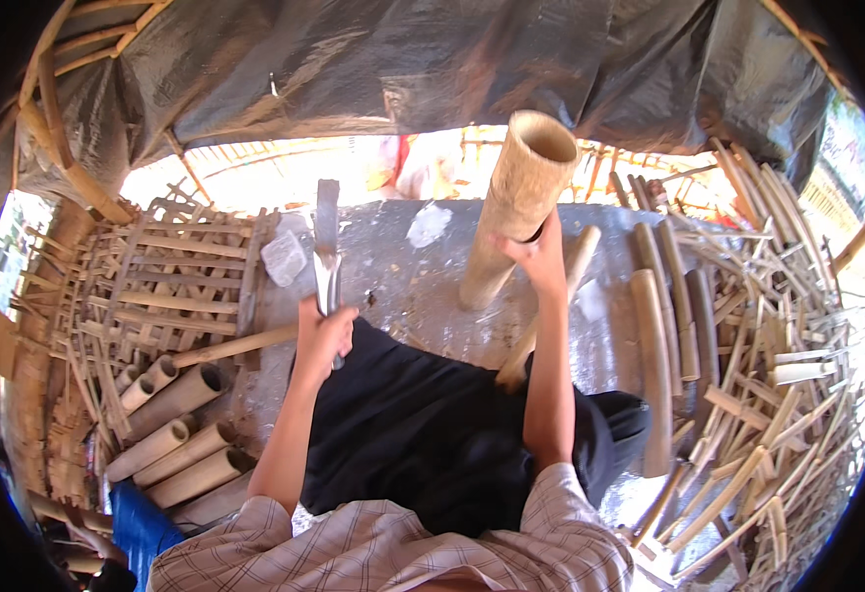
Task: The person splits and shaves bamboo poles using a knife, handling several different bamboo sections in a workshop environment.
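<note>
My left hand (325,331) is closed around the lower part of a flat, straight metal-bladed tool (327,222), its blade pointing away from me. The blade is narrow, and a shiny flared section sits just above my fingers. In my right hand (536,255) is a thick bamboo tube (513,187), gripped from its right side. The tube leans, with its open hollow end up and toward the right. I cannot tell whether its lower end touches the ground. A thinner bamboo stick (582,259) lies slanted, partly hidden behind my right forearm.
Several cut bamboo tubes (178,444) lie at lower left, beside a slatted bamboo panel (181,281). Bamboo strips and offcuts (748,434) pile up on the right, next to long bamboo pieces (652,365). A pale block (285,259) sits on the grey floor (403,286). Dark sheeting (432,69) hangs ahead.
</note>
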Tool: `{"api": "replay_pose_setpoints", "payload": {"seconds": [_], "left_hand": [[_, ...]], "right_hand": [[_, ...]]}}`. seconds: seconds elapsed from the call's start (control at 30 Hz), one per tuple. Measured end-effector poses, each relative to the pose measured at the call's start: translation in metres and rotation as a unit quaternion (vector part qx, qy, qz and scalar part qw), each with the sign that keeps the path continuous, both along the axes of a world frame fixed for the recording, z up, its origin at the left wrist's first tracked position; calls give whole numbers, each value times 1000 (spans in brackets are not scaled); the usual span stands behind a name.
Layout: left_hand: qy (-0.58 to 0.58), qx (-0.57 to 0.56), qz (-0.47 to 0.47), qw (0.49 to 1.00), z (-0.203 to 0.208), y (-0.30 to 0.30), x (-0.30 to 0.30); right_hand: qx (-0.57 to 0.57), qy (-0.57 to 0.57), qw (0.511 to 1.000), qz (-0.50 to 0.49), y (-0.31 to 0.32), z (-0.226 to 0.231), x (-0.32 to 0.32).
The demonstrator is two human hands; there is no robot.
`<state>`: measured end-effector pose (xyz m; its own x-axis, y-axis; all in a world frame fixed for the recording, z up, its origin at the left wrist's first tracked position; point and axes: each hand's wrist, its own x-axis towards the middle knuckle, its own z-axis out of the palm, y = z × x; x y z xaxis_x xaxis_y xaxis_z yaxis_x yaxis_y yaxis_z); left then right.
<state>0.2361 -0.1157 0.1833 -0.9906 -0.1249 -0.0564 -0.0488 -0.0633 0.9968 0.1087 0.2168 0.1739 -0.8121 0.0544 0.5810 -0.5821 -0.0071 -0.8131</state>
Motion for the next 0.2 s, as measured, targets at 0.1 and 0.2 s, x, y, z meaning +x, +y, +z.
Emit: {"api": "replay_pose_setpoints", "payload": {"seconds": [0.1,0.2], "left_hand": [[-14,-48,-49,998,6,24,5],[2,-128,-116,985,8,28,-3]], "right_hand": [[30,-25,999,4,13,12,16],[87,-55,994,-19,20,27,22]]}}
